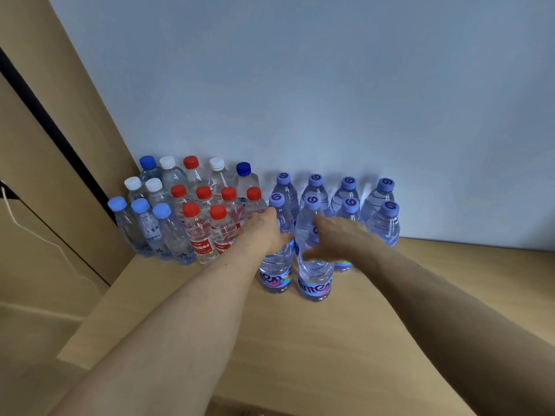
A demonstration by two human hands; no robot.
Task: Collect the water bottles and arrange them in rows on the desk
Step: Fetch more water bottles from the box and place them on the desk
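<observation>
Bottles (222, 232) stand clear, upright (caps (191, 162) red, white, blue, purple).

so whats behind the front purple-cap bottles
A back row of four purple-cap bottles against the wall. Only their caps and shoulders show; their lower parts are covered by the front bottles, the left hand and right hand.

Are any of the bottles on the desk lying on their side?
No, every one of the bottles in view stands upright on the desk, cap up.
</observation>
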